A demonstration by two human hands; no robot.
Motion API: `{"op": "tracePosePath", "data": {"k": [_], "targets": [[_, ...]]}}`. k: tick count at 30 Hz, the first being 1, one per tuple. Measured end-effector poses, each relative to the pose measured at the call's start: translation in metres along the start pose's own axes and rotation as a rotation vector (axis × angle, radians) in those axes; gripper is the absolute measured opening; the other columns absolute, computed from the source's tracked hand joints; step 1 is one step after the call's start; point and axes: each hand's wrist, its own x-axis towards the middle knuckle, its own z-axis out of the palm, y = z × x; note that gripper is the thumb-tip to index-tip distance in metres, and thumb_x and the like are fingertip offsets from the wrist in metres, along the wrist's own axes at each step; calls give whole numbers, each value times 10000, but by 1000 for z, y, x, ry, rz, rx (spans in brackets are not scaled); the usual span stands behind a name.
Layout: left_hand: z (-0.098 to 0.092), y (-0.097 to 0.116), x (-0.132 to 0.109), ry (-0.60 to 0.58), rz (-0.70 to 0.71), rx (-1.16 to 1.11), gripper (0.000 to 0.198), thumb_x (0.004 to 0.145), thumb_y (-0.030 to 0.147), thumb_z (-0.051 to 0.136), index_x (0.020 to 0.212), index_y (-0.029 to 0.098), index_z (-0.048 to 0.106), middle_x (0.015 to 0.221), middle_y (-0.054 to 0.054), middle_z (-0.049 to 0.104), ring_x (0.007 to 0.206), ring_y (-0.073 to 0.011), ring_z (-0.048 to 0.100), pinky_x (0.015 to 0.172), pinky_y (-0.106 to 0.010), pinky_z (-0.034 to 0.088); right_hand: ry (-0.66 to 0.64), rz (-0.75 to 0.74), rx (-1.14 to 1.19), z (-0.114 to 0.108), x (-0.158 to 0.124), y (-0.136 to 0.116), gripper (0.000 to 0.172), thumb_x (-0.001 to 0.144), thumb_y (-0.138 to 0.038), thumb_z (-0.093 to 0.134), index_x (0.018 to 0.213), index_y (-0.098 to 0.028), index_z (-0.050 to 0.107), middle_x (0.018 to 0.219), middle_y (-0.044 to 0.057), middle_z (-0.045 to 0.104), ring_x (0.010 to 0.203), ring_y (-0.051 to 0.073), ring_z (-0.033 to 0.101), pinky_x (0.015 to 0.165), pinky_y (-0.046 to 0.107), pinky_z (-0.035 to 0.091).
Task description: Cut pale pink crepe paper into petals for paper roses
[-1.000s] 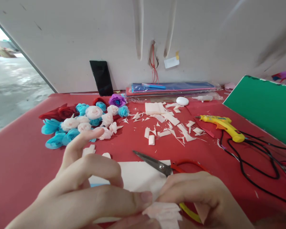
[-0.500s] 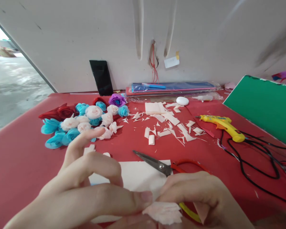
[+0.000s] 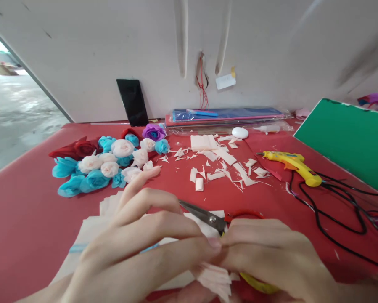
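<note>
Paper petal stack (image 3: pixel 216 280): pale pink, crinkled, layered edges fanned; low at the near desk (image 3: pixel 27 210) edge, pinched between both hands. Left hand (image 3: pixel 144 244) has shifted right, fingertips now meeting the right hand (image 3: pixel 270 256); the piece is gripped tighter, folding apparently underway. Scissors (image 3: pixel 207 218) just behind; paper roses (image 3: pixel 107 162) beyond.
</note>
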Motion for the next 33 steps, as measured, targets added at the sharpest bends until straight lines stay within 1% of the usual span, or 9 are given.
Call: {"op": "tracePosePath", "data": {"k": [4,10,14,17,22,25,28,30,33], "targets": [[0,-2,-2,-31,7,-72,222,811,144,625,962,302,659,785,60,703,823,-181,562,856,-332,457,83,-35,-142,1,-2,4,151,630,-50,587,664,-184,648,605,-39,703,490,88,614,510,176,485],[2,4,3,-1,-133,-244,173,778,97,589,870,242,583,758,30,690,704,-164,591,790,-344,508,170,-174,-354,2,-7,12,68,787,-177,591,746,-224,617,584,-46,646,505,111,601,470,249,436],[8,4,7,3,-241,-526,121,824,136,652,845,235,586,766,46,692,653,-110,602,648,-240,539,162,-180,-237,7,-8,16,109,838,-268,636,753,-200,636,625,-41,644,488,81,541,480,229,438],[12,5,4,-6,-367,-693,90,848,208,660,792,243,600,761,58,670,680,-92,613,684,-190,553,121,-130,-64,10,-8,19,38,787,-163,653,752,-172,644,675,-24,662,539,66,563,542,174,483],[17,5,-2,-58,-499,-806,50,871,254,638,829,259,611,844,34,603,726,-95,625,710,-184,576,-63,-48,77,0,-2,14,166,750,-30,632,819,-163,703,694,-23,676,588,54,593,600,117,503],[15,4,0,24,-439,-697,35,890,265,607,864,247,592,801,22,605,724,-109,615,694,-179,570,-155,-41,-48,-7,3,8,170,833,-94,594,843,-204,723,686,-15,683,608,75,614,607,137,521],[9,4,5,86,-217,-459,101,858,267,658,945,236,619,789,9,653,708,-138,610,696,-226,558,-211,-61,-187,-8,7,7,169,883,-258,573,857,-250,739,706,11,691,664,119,647,595,178,540],[6,6,4,81,-74,-281,104,869,254,642,970,262,666,781,28,691,727,-149,609,793,-264,531,-222,-67,-255,-7,8,9,196,886,-339,571,859,-257,747,713,28,691,684,140,654,584,193,543],[5,13,-7,132,-147,-43,206,946,293,526,928,391,707,713,98,703,769,-161,583,1107,-370,317,-213,-80,-319,-5,6,12,220,875,-393,579,842,-259,751,694,34,683,677,153,653,560,199,538]]}}
